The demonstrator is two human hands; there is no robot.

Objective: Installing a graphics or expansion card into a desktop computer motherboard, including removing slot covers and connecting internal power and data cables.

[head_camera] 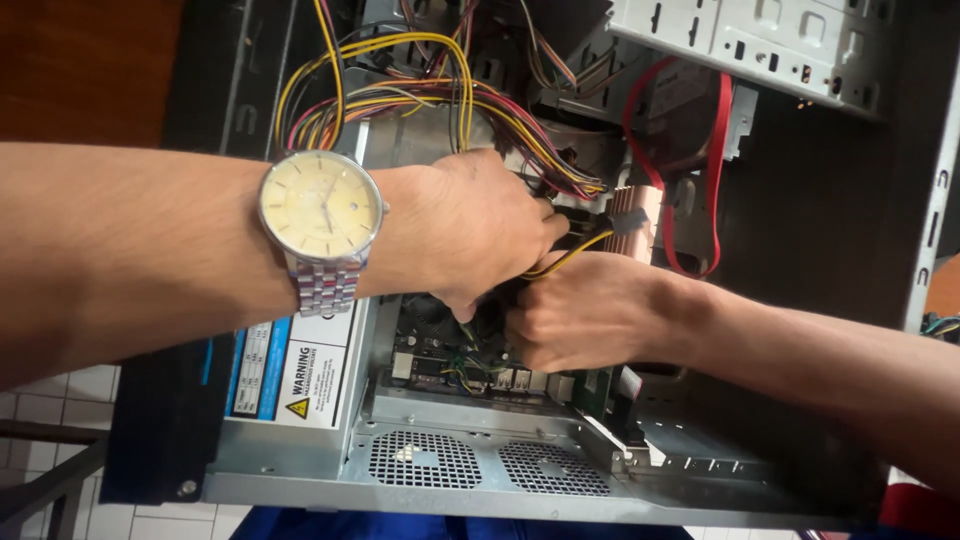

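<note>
An open grey computer case (480,470) lies on its side below me. My left hand (480,225), with a steel wristwatch (322,215) on its wrist, reaches inside over the motherboard (440,350). Its fingers pinch a yellow and black cable (570,258) that leads to a white plug (628,220). My right hand (590,310) comes in from the right, curled shut just below the left hand, and grips the same cable where it runs down. What lies under both hands is hidden.
A thick bundle of yellow, red and black wires (400,95) loops from the power supply (290,385) at the left. A red flat cable (715,170) curves at the right beside a copper heatsink (645,210). A drive cage (760,40) spans the top right.
</note>
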